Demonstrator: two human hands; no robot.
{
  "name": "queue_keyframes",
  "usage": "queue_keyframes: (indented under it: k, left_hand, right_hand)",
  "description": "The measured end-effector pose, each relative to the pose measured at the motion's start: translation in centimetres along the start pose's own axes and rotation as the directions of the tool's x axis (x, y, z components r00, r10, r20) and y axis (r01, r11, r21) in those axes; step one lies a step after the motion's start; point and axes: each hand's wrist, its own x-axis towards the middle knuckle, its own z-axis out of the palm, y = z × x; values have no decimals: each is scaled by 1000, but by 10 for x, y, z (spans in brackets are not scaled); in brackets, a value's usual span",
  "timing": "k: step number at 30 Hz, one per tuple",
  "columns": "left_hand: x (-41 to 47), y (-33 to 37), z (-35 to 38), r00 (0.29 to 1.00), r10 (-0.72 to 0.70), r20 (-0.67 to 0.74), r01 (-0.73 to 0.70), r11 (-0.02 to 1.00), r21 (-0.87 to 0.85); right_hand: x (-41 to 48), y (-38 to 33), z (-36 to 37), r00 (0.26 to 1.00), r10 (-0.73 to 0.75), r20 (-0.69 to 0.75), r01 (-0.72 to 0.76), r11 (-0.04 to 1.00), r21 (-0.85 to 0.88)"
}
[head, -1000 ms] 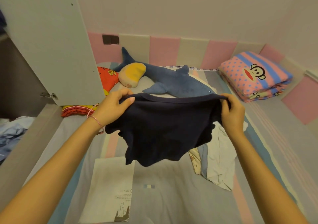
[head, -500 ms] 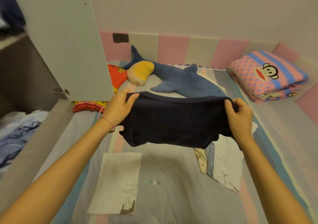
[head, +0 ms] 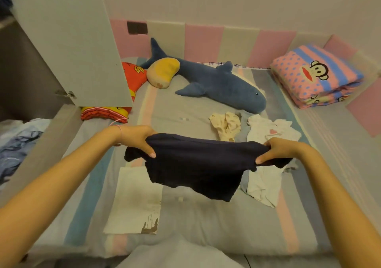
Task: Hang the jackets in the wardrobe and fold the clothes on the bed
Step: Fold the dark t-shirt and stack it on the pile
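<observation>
Over the grey pastel-striped bed sheet (head: 185,107) edged by pink padded wall panels (head: 204,41), my left hand (head: 137,139) and right hand (head: 277,150) pinch the dark navy cloth garment (head: 198,164) taut between them.

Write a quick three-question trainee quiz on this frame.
1. True or false: the navy garment lies flat on the bed, untouched.
2. Which item lies just beyond the right hand? A) white garment with a pink mark B) plush shark C) folded monkey-print blanket
3. Fill in: the pink string bracelet is on the ___ wrist.
Key: 1 false: both hands grip its top edge, the left hand at one end, the right at the other. 2 A. 3 left.
</observation>
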Motion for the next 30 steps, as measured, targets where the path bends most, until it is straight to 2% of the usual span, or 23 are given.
queue_keyframes:
  k: [2, 4, 6, 8, 11, 13, 15, 18, 20, 21, 24, 26, 29, 30]
  left_hand:
    - [7, -8, 4, 997, -21, 71, 25, 998, -54]
    - [16, -12, 3, 998, -40, 49, 46, 991, -122]
    - [29, -13, 3, 994, -76, -72, 67, 990, -121]
    - [46, -13, -1, 963, -103, -248, 95, 995, -43]
    - [62, -5, -17, 841, -102, -532, 165, 984, 71]
    - [68, 4, -33, 755, -79, -650, 179, 980, 89]
    - [68, 12, -47, 661, -50, -748, 163, 984, 78]
    - [65, 18, -66, 524, 73, -849, 75, 989, 131]
    - [65, 13, -68, 505, 170, -846, 2, 980, 198]
    - [65, 10, -66, 523, 214, -825, -29, 972, 233]
    - [81, -6, -33, 643, 239, -728, -74, 965, 251]
    - [100, -28, 9, 749, 144, -647, -28, 982, 186]
    - [136, -75, 83, 862, -6, -506, 74, 991, 115]
    - [142, -85, 100, 878, -28, -478, 94, 989, 115]
  right_hand:
    - [7, 7, 6, 998, 33, 57, -31, 999, -39]
    - [25, 15, 11, 998, 66, -5, -66, 997, -41]
    - [45, 18, 14, 975, 62, -212, -86, 990, -108]
    - [58, 12, 12, 905, 51, -423, -113, 986, -123]
    - [72, 1, 6, 763, 127, -634, -134, 990, 37]
    - [79, -2, -1, 649, 199, -734, -40, 973, 229]
    - [82, -4, -11, 549, 226, -805, 117, 933, 342]
    - [74, -10, -25, 445, 192, -875, 337, 869, 362]
    - [67, -12, -22, 404, 176, -897, 410, 843, 350]
    - [67, -10, -18, 400, 180, -899, 417, 838, 353]
    - [81, 13, 11, 480, 156, -863, 387, 846, 367]
    - [95, 30, 53, 569, 119, -814, 332, 872, 360]
    - [123, 55, 128, 724, 54, -688, 236, 918, 320]
    - [131, 61, 146, 765, 31, -643, 206, 934, 290]
